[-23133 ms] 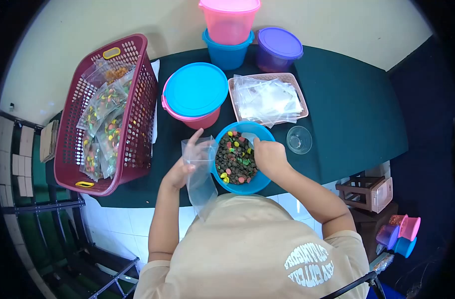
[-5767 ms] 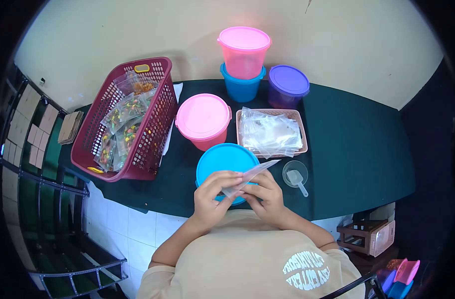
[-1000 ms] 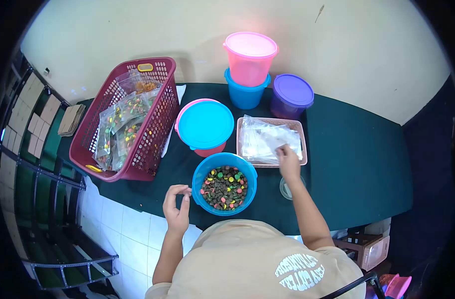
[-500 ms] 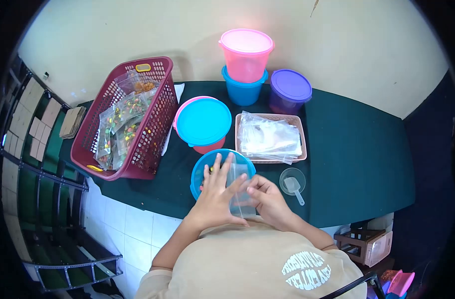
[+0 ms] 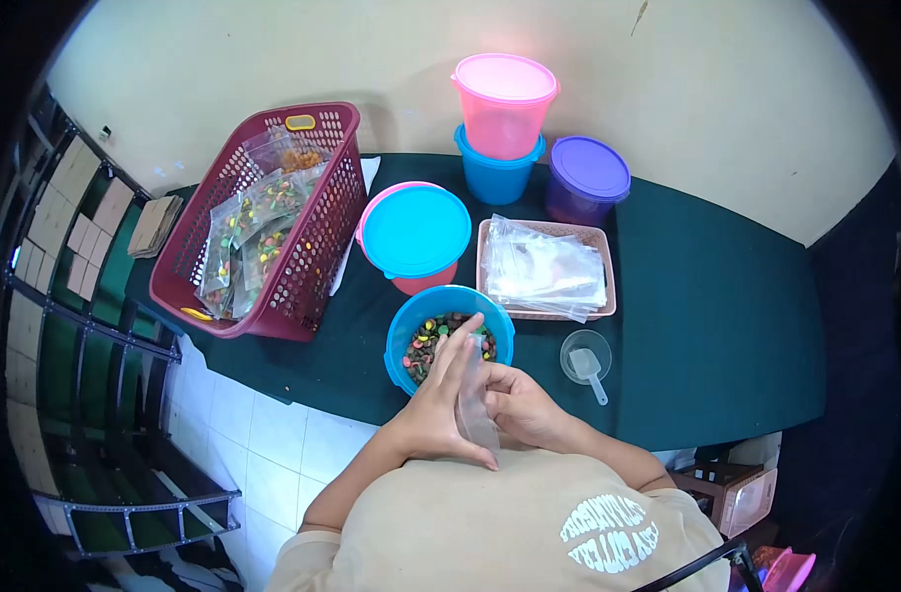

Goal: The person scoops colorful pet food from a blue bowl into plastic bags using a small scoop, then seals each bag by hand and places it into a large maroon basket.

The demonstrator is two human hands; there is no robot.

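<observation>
A clear plastic bag is held upright between my two hands, in front of my chest. My left hand is curved along the bag's left side, thumb low and fingers raised, closed on it. My right hand pinches the bag from the right with bent fingers. Just beyond them stands an open blue tub with small brown, pink, yellow and green pieces in it. My left fingers overlap the tub's near part. Whether the bag contains anything is not visible.
A maroon basket of filled bags stands left. Behind the tub is a blue-lidded container. A pink tray holds clear bags; a scoop rests in a small bowl. Pink, blue and purple containers stand behind.
My left hand has turned from spread flat over the bag to edge-on beside it, uncovering more of the tub's pieces. The bag has turned too, and the camera view has shifted slightly.
</observation>
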